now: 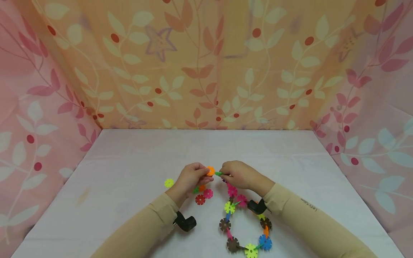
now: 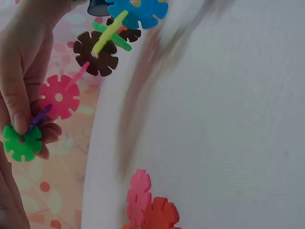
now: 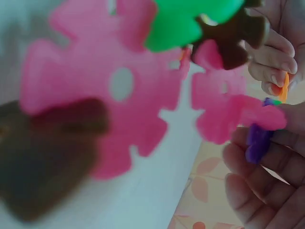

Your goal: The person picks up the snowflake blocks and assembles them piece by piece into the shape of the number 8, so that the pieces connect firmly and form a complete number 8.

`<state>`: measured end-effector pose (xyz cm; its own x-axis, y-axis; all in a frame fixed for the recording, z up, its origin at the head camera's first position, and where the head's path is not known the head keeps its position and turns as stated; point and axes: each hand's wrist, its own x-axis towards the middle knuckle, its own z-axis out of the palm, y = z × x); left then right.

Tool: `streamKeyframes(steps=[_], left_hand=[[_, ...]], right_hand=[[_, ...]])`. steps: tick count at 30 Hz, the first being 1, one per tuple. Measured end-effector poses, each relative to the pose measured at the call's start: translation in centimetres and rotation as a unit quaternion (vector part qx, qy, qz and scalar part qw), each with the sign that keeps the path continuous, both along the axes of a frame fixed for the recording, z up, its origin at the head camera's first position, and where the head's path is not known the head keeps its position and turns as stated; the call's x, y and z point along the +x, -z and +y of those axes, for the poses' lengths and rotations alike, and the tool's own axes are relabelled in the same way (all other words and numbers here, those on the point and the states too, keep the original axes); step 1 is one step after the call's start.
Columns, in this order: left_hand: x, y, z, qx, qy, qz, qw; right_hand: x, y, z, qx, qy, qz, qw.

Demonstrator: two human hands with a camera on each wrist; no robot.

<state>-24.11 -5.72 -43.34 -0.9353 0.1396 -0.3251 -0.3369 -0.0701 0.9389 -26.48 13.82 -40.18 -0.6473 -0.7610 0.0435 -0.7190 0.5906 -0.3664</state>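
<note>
My left hand (image 1: 190, 179) pinches an orange notched plastic disc (image 1: 210, 171) above the table. Just to its right, my right hand (image 1: 240, 174) pinches a green notched disc (image 2: 22, 142) between thumb and fingers. This green disc is linked to a purple disc (image 3: 259, 143) at the end of a long chain of interlocked flower-shaped discs. In the head view, the chain hangs from the right hand and curves into a loop, with a blue disc (image 1: 265, 242) and a brown disc (image 1: 232, 244) low in it. The orange and green discs are close together; whether they touch cannot be told.
Loose discs lie by the left forearm: a red one (image 1: 200, 199), a pink one (image 1: 208, 194), and a yellow one (image 1: 169, 183) farther left. Black wrist mounts (image 1: 186, 221) project from both sleeves. Patterned cloth walls (image 1: 200, 64) surround the white table (image 1: 129, 150).
</note>
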Motion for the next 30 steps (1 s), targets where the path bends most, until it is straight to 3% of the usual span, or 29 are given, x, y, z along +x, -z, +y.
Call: streamKeyframes(steps=[9,12,16,23,26,30], left_hand=[[0.5,-0.8,0.1,-0.019,0.014,0.016,0.9996],[0.3,-0.1,0.3,-0.033,0.008,0.023,0.9992],[0.8,0.2,0.8,-0.046,-0.007,0.032,0.9984],[1.4,0.9,1.6,0.022,-0.047,0.032,0.9981],[1.2,1.1,1.3,0.025,-0.027,0.031,0.9988],[0.5,1.1,0.1,-0.038,0.025,0.035,0.9983]], right_hand=[[0.2,0.0,-0.4,0.004,-0.003,0.007,1.0],[0.4,-0.2,-0.6,0.009,-0.002,0.018,0.9998],[0.5,-0.3,-0.9,0.02,0.002,0.038,0.9991],[0.2,-0.4,-0.9,0.012,0.017,0.033,0.9992],[0.0,-0.2,-0.7,0.002,0.015,0.021,0.9997],[-0.1,0.2,-0.6,-0.007,0.007,0.007,0.9999]])
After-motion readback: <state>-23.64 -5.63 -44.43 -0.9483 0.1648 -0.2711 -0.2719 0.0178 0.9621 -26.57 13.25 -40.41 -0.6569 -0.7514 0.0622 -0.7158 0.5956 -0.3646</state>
